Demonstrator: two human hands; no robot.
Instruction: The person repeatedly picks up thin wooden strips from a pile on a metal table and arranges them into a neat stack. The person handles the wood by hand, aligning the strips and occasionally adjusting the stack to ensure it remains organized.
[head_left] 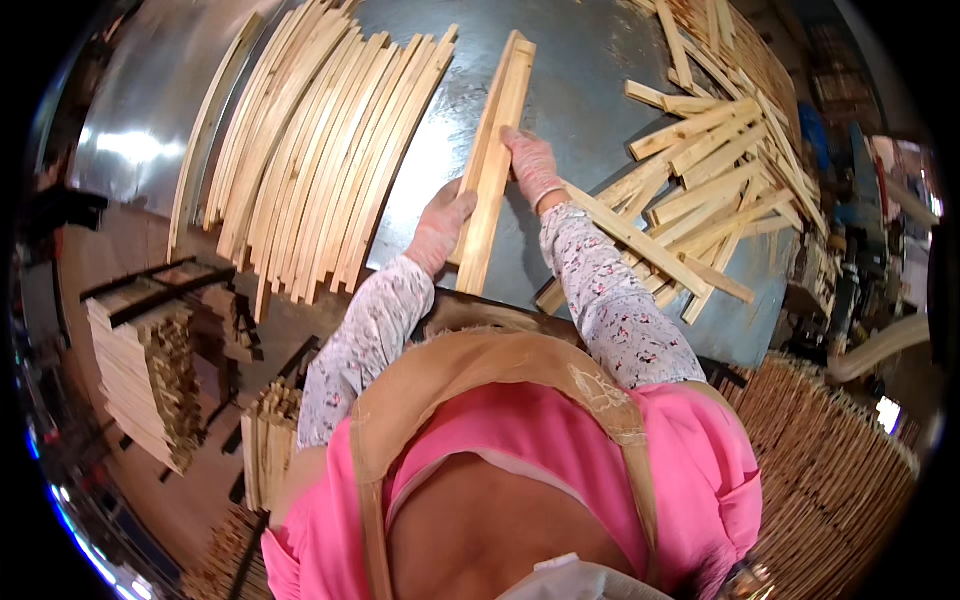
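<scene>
Two pale wooden strips lie together at a slight angle over the metal table (580,75). The nearer strip (493,205) covers part of the other strip (486,112). My left hand (440,225), in a thin see-through glove, is closed around their left edge near the lower end, thumb on top. Farther up, my right hand (533,165), gloved alike, pinches the right edge with its thumb on the face. Some fingers of both hands are hidden beneath the wood. Left of my hands, a row of wooden strips (330,150) lies side by side.
A loose, crisscrossed heap of wooden strips (710,170) covers the table's right side. One strip (214,130) lies apart at the far left. Below the table stand a stack of wood (150,375) on the left and a large stack (820,460) at lower right.
</scene>
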